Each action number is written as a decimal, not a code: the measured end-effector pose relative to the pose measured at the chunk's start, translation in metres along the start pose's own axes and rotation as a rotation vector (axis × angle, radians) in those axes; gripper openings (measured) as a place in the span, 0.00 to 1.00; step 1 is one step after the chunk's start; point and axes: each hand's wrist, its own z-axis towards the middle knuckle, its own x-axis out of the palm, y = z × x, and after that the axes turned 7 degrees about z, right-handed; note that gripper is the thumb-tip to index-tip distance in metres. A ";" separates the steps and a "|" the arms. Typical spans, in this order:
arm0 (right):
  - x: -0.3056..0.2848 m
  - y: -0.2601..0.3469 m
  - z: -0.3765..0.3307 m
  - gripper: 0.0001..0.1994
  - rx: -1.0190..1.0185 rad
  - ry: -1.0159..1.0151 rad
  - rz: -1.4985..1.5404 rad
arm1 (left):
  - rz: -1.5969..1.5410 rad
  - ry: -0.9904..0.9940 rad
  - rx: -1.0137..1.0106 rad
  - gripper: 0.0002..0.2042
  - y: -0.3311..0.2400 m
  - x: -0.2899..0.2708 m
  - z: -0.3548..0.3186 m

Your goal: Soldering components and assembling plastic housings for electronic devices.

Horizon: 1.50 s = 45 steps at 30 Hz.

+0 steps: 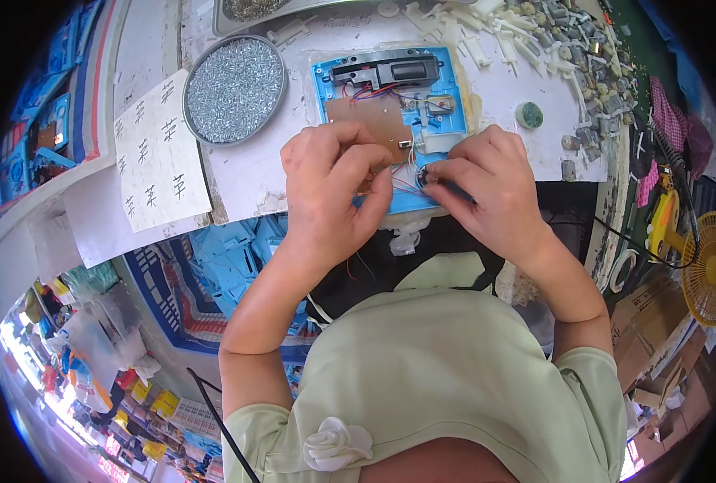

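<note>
A blue plastic housing lies on the table before me, its inside facing up. It holds a brown circuit board, a long black part along the far side, a small silver motor and thin coloured wires. Over the near left corner my left hand is closed in a pinch beside the wires; what is in its fingertips is hidden. My right hand pinches a small dark round part at the housing's near edge.
A round metal tray of small screws stands at the left, beside a handwritten sheet. Loose motors and white plastic parts pile up at the far right, near a green round piece. Below sits a crate of blue housings.
</note>
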 end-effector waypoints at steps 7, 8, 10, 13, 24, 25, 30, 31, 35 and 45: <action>-0.043 -0.019 -0.009 0.11 0.278 -0.218 0.131 | 0.070 0.117 0.186 0.18 0.005 -0.005 0.010; -0.043 -0.023 -0.007 0.10 0.302 -0.238 0.126 | 0.077 0.134 0.217 0.18 0.004 -0.005 0.013; -0.037 -0.028 0.004 0.08 0.293 -0.251 0.117 | 0.044 0.113 0.181 0.17 0.002 -0.002 0.013; -0.014 -0.024 0.034 0.09 0.288 -0.188 0.062 | 0.028 0.058 0.177 0.16 0.001 0.000 0.020; -0.021 -0.013 0.069 0.12 0.350 0.124 -0.304 | 0.184 -0.025 0.233 0.13 0.002 0.015 0.050; -0.023 -0.013 0.072 0.12 0.356 0.151 -0.298 | 0.194 -0.018 0.229 0.13 0.003 0.013 0.049; -0.025 -0.007 0.077 0.12 0.333 0.189 -0.312 | 0.199 -0.034 0.233 0.13 0.003 0.014 0.048; -0.027 -0.009 0.077 0.12 0.327 0.199 -0.313 | 0.197 -0.054 0.233 0.13 0.001 0.016 0.048; -0.026 -0.014 0.074 0.13 0.325 0.202 -0.295 | 0.195 -0.059 0.236 0.12 -0.001 0.017 0.049; -0.033 -0.009 0.089 0.11 0.459 0.281 -0.276 | 0.186 -0.084 0.210 0.11 0.003 0.015 0.046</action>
